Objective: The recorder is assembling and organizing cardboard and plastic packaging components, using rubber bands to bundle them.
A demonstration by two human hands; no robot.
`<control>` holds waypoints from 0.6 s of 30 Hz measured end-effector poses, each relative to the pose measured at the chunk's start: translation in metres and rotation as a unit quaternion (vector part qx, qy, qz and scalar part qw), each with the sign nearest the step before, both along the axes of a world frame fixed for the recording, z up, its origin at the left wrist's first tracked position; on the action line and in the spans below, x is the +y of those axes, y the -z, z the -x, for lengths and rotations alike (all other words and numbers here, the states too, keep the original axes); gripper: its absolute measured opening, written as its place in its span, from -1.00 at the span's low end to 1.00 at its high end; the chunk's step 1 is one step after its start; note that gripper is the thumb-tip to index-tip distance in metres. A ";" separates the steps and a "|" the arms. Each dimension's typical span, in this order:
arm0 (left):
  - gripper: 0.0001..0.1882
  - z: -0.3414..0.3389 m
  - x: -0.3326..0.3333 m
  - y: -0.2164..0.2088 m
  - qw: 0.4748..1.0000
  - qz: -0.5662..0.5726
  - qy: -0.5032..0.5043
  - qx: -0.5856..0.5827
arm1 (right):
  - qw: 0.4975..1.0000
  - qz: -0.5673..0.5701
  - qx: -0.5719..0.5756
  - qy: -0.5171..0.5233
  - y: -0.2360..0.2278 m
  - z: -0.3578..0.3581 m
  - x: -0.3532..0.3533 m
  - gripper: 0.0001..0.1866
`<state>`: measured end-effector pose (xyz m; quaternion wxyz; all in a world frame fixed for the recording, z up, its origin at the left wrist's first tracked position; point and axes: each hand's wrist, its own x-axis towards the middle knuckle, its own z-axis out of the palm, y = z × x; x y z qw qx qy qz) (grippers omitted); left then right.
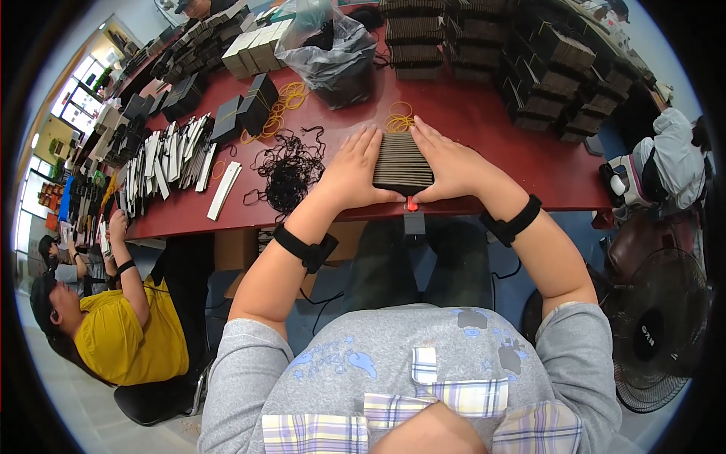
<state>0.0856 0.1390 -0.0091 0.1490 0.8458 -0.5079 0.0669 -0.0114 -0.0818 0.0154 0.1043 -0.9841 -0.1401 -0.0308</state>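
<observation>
Between my two hands, at the front edge of the red table (pixel 340 199), stands a stack of thin dark cards or folded boards (pixel 403 160) with grey-brown edges showing. My left hand (pixel 352 168) presses against its left side, fingers pointing away and thumb along the near edge. On the opposite side my right hand (pixel 449 162) presses in the same way. Both thumbs come close to each other at the front, by a small red object (pixel 411 203) on the table edge. Just beyond the stack lie yellow rubber bands (pixel 399 118).
A tangle of black cords (pixel 287 170) and white strips (pixel 170 159) lie left. Behind them are dark boxes (pixel 257 104), more yellow bands (pixel 287 102) and a bag-lined bin (pixel 333 68). Tall dark stacks (pixel 412 38) fill the back. A fan (pixel 654 333) stands right; a person in yellow (pixel 128 333) sits left.
</observation>
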 end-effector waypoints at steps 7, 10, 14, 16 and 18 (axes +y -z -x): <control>0.39 0.007 -0.022 -0.027 0.991 -0.132 0.002 -0.012 | 0.999 0.009 0.039 -0.001 -0.006 -0.004 -0.002 0.29; 0.43 0.004 -0.039 -0.020 0.995 -0.087 0.045 0.013 | 0.997 -0.013 0.070 -0.014 -0.019 -0.003 0.002 0.30; 0.43 0.000 -0.045 -0.025 0.992 -0.101 0.049 0.058 | 0.999 -0.024 0.044 -0.015 0.002 -0.003 -0.010 0.32; 0.37 -0.002 -0.045 -0.018 0.997 -0.055 0.057 0.010 | 0.995 -0.076 0.039 -0.054 0.009 -0.003 -0.026 0.31; 0.35 -0.002 -0.046 -0.019 0.997 -0.058 0.052 0.013 | 0.992 -0.102 0.053 -0.044 0.009 0.000 -0.033 0.31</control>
